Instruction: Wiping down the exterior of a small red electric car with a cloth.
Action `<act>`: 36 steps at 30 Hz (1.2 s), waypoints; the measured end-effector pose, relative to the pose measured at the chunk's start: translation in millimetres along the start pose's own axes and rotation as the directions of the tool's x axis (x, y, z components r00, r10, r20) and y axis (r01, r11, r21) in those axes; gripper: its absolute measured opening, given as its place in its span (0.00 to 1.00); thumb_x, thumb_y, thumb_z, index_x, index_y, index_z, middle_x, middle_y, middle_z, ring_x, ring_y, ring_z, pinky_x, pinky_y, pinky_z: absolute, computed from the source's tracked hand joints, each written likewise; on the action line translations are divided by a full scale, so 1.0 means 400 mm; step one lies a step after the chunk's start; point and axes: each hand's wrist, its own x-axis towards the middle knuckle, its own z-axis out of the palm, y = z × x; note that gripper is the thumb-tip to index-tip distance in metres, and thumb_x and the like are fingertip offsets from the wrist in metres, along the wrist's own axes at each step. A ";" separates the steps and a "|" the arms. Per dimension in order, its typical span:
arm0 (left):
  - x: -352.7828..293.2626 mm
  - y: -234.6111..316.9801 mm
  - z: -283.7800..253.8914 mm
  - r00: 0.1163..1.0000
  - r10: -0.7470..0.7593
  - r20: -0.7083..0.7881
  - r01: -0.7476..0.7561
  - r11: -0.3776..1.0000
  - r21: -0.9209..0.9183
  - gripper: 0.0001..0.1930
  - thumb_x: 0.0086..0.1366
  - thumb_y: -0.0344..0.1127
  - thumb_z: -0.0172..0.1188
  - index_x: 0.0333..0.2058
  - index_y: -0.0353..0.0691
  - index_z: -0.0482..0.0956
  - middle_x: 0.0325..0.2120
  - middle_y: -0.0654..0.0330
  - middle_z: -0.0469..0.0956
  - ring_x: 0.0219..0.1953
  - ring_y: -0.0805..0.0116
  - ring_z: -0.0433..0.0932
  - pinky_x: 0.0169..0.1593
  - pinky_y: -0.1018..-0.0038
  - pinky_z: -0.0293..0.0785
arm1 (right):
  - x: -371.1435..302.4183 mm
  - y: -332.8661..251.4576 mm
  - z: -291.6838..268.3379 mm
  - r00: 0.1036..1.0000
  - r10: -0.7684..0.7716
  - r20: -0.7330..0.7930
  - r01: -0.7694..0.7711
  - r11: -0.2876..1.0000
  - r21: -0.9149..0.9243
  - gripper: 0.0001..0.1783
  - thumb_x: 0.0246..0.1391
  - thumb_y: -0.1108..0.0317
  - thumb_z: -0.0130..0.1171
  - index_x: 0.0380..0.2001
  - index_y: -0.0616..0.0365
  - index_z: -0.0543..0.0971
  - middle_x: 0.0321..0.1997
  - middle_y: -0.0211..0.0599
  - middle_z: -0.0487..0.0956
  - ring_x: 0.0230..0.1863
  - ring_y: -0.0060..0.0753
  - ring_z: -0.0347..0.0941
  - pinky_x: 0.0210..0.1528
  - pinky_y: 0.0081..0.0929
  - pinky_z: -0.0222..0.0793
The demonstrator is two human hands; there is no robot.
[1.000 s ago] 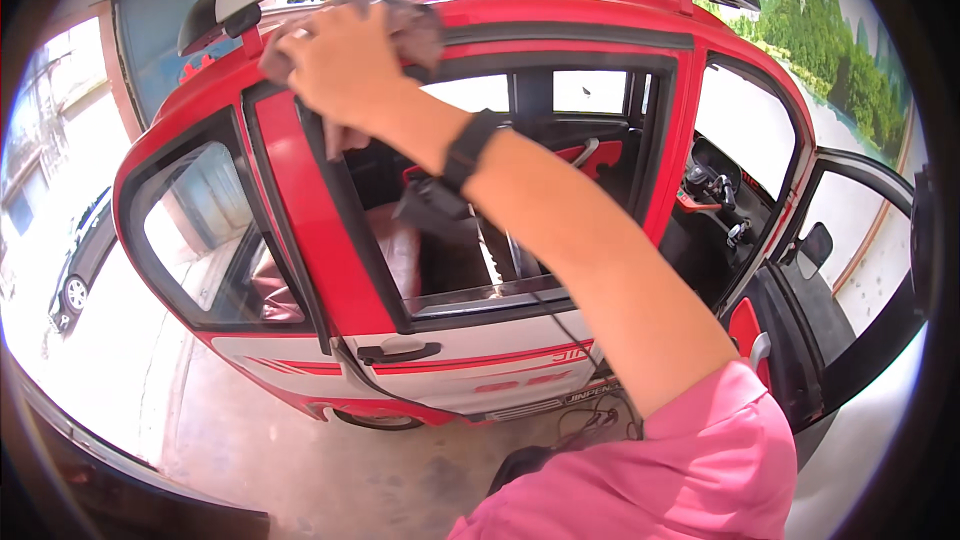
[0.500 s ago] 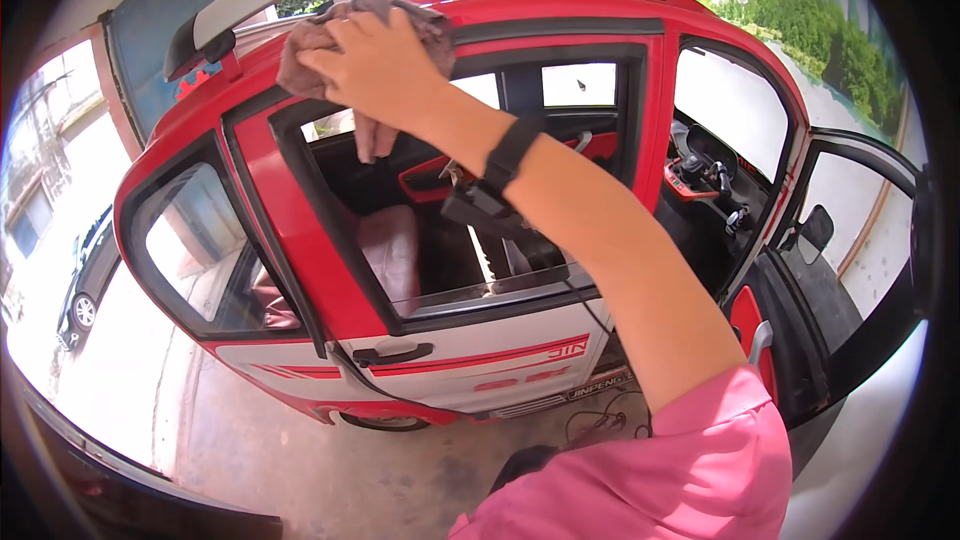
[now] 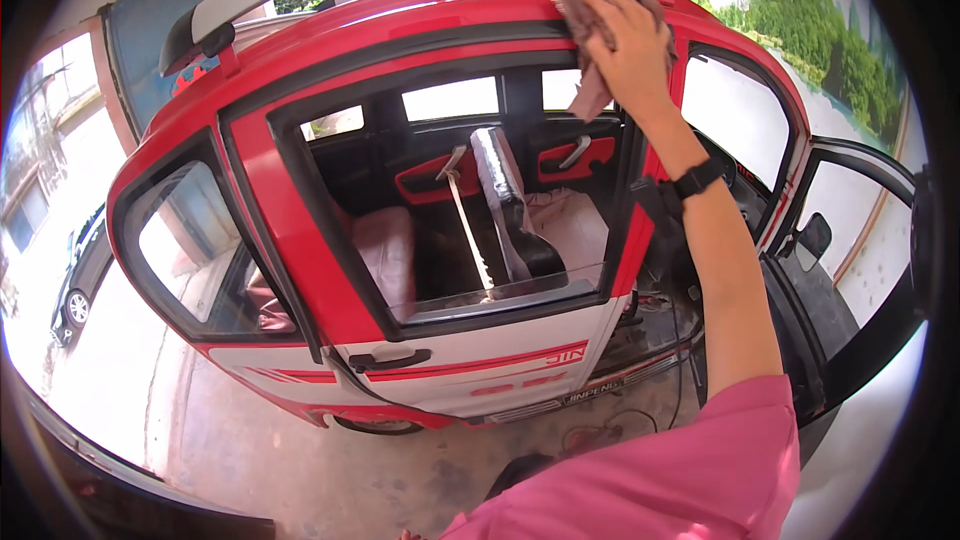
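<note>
Your right hand presses a crumpled brownish cloth flat against the red car roof, above the front door frame; the grip is closed on the cloth. Left hand not in view. Keep your palm spread, pressure even, strokes overlapping along the roof edge.

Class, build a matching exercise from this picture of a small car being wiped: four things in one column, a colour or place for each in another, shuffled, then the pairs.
1 cloth
2 right hand
3 door handle
4 sleeve

A black, on the white door panel
B pink
C brownish, on the red roof edge
D pressed onto the cloth

1-C, 2-D, 3-A, 4-B
</note>
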 end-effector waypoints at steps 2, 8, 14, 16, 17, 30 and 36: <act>0.019 -0.002 -0.005 0.999 -0.017 0.031 0.017 1.000 -0.020 0.32 0.67 0.53 0.49 0.64 0.41 0.59 0.63 0.55 0.62 0.60 0.55 0.66 0.61 0.56 0.63 | -0.005 0.014 0.002 0.999 0.053 -0.012 -0.053 0.999 -0.004 0.22 0.48 0.62 0.56 0.50 0.42 0.77 0.55 0.28 0.75 0.58 0.36 0.66 0.60 0.47 0.52; 0.094 0.017 0.021 0.997 -0.004 0.076 0.006 0.999 -0.035 0.33 0.67 0.53 0.50 0.64 0.39 0.57 0.62 0.51 0.62 0.59 0.52 0.67 0.59 0.55 0.65 | 0.031 -0.063 0.033 0.983 0.181 -0.028 -0.183 0.979 -0.095 0.19 0.48 0.61 0.56 0.47 0.43 0.78 0.50 0.30 0.76 0.56 0.37 0.67 0.55 0.49 0.55; 0.134 0.034 0.085 0.994 0.041 0.106 -0.033 0.997 -0.076 0.34 0.67 0.53 0.50 0.64 0.36 0.56 0.61 0.48 0.62 0.57 0.50 0.68 0.57 0.54 0.66 | 0.109 -0.286 0.082 0.996 -0.019 0.082 0.007 0.991 0.137 0.20 0.44 0.64 0.58 0.44 0.44 0.79 0.53 0.30 0.75 0.55 0.36 0.68 0.53 0.46 0.58; 0.138 0.033 0.107 0.992 0.063 0.111 -0.052 0.994 -0.097 0.35 0.67 0.53 0.51 0.63 0.35 0.55 0.61 0.47 0.62 0.57 0.49 0.68 0.57 0.54 0.67 | 0.109 -0.261 0.109 0.994 -0.104 0.037 0.095 0.979 0.183 0.20 0.42 0.63 0.60 0.44 0.43 0.79 0.54 0.31 0.74 0.56 0.37 0.67 0.53 0.47 0.57; 0.138 0.028 0.120 0.991 0.072 0.110 -0.060 0.992 -0.111 0.35 0.67 0.53 0.51 0.63 0.35 0.55 0.61 0.46 0.62 0.57 0.48 0.69 0.57 0.53 0.67 | 0.103 -0.238 0.114 0.981 -0.192 -0.023 0.192 0.953 0.232 0.21 0.41 0.62 0.61 0.44 0.43 0.79 0.55 0.32 0.73 0.57 0.38 0.67 0.53 0.48 0.57; 0.055 -0.276 0.275 0.995 0.097 0.032 -0.071 0.880 -0.470 0.38 0.67 0.53 0.52 0.63 0.29 0.52 0.59 0.38 0.62 0.55 0.43 0.71 0.53 0.51 0.72 | 0.035 0.185 -0.106 0.898 -0.294 0.328 0.205 0.938 0.280 0.31 0.46 0.72 0.58 0.57 0.53 0.70 0.61 0.44 0.68 0.62 0.47 0.61 0.59 0.51 0.59; -0.062 -0.353 0.375 0.996 0.078 -0.041 -0.088 0.880 -0.467 0.37 0.66 0.53 0.52 0.62 0.30 0.53 0.59 0.39 0.63 0.54 0.44 0.72 0.52 0.51 0.72 | -0.052 0.192 -0.123 0.951 -0.212 0.226 0.170 0.967 0.192 0.31 0.41 0.71 0.60 0.54 0.46 0.74 0.62 0.35 0.68 0.64 0.44 0.60 0.60 0.50 0.55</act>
